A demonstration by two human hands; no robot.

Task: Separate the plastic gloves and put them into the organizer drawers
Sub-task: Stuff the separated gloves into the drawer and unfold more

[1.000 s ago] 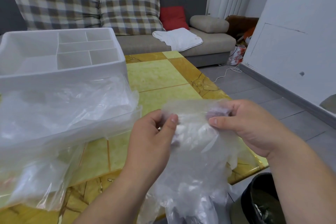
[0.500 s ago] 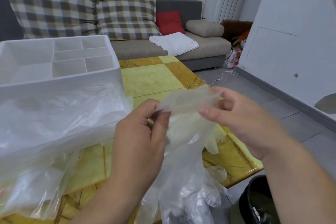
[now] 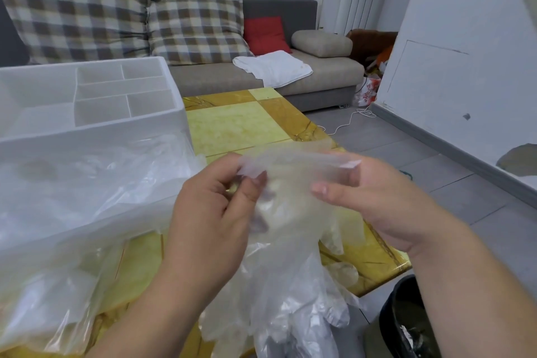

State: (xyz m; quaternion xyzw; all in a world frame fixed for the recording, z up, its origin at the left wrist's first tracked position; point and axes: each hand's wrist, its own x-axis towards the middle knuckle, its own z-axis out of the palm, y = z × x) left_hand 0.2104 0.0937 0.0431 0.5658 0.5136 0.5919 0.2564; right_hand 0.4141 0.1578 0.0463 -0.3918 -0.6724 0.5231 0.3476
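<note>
Change: since a second ago the top glove's cuff has been drawn out flatter between the two grips, and the bunch hangs longer below them.
Bag (image 3: pixel 72 197): clear and crumpled, on the bench's near left side. It drapes over the organizer's front wall and reaches the near edge.
Organizer (image 3: pixel 178 113): white, with open compartments on top, on the bench's far left part behind the bag. No glove shows in any compartment.
Bench (image 3: pixel 232 125): yellow and ochre squares, glossy.
Left grip (image 3: pixel 215 221): fingers curled, thumb pressed against them, pinching the left end of the cuff.
Gloves (image 3: pixel 290 270): thin, clear and bunched, held in the air over the bench's near right corner. The cuff is stretched between the two grips and the fingers dangle below the near edge. How many there are cannot be told.
Right grip (image 3: pixel 386 203): thumb and curled fingers pinch the right end of the cuff. The fingertips are blurred.
Bin (image 3: pixel 406 322): black, on the floor just off the bench's near right corner.
</note>
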